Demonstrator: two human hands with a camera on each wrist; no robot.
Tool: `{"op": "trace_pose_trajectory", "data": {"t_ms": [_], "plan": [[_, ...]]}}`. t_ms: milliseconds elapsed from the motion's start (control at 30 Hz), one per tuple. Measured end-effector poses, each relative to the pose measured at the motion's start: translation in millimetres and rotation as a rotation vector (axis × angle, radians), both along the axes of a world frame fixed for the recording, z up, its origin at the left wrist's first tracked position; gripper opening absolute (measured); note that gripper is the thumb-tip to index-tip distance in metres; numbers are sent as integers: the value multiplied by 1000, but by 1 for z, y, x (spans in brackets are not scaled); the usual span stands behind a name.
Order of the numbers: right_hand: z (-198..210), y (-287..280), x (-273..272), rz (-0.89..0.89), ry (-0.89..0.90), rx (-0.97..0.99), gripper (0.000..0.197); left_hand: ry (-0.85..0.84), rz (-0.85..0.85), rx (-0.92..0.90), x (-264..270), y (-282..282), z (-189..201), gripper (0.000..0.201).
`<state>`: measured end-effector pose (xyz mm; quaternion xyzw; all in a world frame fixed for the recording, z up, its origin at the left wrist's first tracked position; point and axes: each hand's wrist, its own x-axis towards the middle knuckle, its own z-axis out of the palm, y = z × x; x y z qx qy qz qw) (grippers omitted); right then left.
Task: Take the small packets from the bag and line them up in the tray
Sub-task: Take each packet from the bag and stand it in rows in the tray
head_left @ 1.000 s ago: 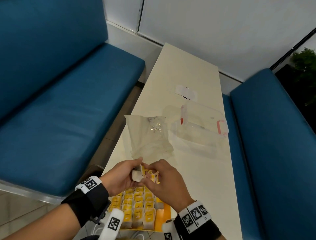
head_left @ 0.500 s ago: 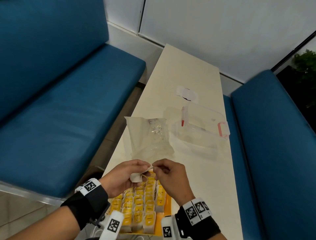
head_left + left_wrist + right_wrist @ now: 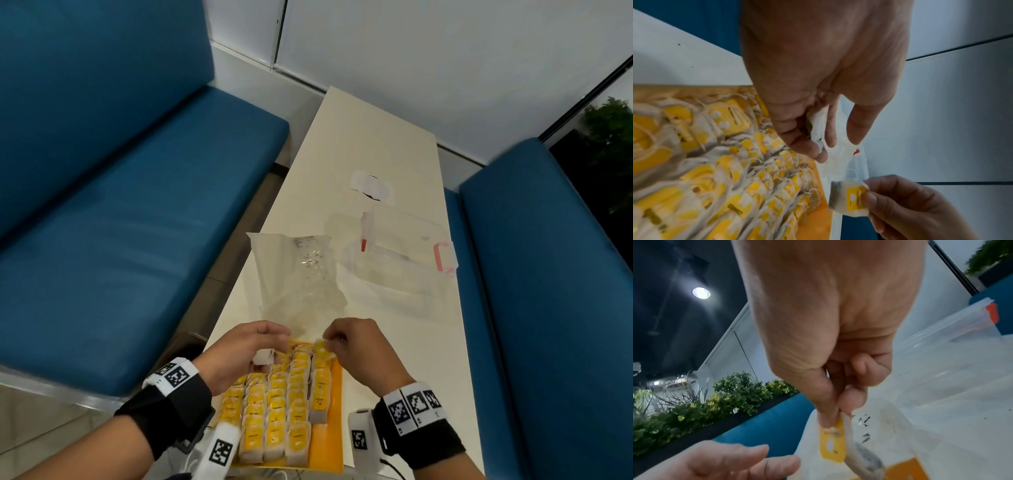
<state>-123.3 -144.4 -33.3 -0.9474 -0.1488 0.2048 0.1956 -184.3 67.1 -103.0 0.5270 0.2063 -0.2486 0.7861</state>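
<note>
- While the orange tray [image 3: 337, 404] is already sitting nearly full, with rows of yellow-tagged packets [image 3: 274, 411] running from under the fingers back toward the wrists, the job looks to be in its late stage.
- Off to the left, the left hand [image 3: 239, 356] is curling its fingers [image 3: 807, 146] loosely round a crumpled white packet [image 3: 819, 128], pinching it between thumb and fingertips just above the far-left corner of the rows.
- Moving right, the right hand [image 3: 359, 349] is pinching one more packet [image 3: 849, 198] by its yellow tag [image 3: 831, 441], thumb and forefinger closed tight on it, the pouch hanging below the fingertips over the tray's far-right corner.
- Beside that hanging packet, the rightmost row is standing shorter than the others, with bare orange showing nearer the wrist; I judge this one is going there.
- Beyond both sets of fingertips, the clear bag [image 3: 301, 274] is lying slack and flat on the table [image 3: 376, 137]; whether anything is remaining inside I cannot tell, though it is looking nearly empty.
- Further right past the bag, a clear lidded box [image 3: 404, 253] is standing untouched.
</note>
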Motion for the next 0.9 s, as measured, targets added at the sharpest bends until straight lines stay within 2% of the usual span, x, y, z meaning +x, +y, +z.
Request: {"op": "trace_pose_trajectory", "data": {"t_ms": [167, 367, 500, 567, 767, 900], "plan": [[-1, -12, -13, 132, 54, -106, 17, 31, -81, 66, -4, -1, -8, 27], [-5, -16, -33, 331, 249, -221, 20, 2, -117, 165, -4, -7, -9, 43], [-15, -15, -36, 418, 457, -314, 17, -14, -119, 186, -5, -7, -10, 40], [-24, -14, -36, 424, 500, -337, 17, -16, -115, 182, -4, -6, -10, 38], [-48, -13, -38, 345, 209, -366, 23, -3, -117, 186, -4, -6, -9, 41], [-64, -17, -42, 298, 105, -384, 26, 0, -121, 184, -4, -6, -9, 41]]}}
